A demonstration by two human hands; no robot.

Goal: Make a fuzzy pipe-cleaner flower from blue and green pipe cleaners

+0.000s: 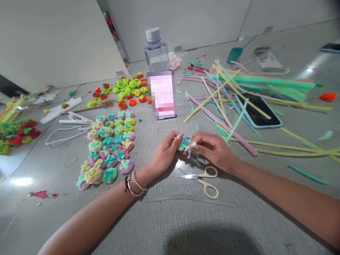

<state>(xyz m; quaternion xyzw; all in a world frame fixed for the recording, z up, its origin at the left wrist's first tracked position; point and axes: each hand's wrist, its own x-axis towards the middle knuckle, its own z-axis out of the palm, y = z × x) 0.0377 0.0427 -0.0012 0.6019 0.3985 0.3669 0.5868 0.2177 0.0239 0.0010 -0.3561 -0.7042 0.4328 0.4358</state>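
I have both hands meeting at the middle, and I take the green-blue piece [183, 143] between them as my clock centre, twelve pointing away from the body. The left hand [167, 153] grasps the piece between thumb and fingers, from nine o'clock. The right hand [213, 148] comes in from three, its thumb and fingers pinching a pale green end of it. The piece sits just above the table [119, 228]. I see scissors [193, 176] near, at five o'clock, blades toward nine. Rows of fuzzy flowers [108, 141] lie at nine. A lit phone [165, 93] stands just short of twelve, a bottle [156, 52] behind it. Strips [260, 80] sprawl from one to three, some crossing a dark phone [261, 99].
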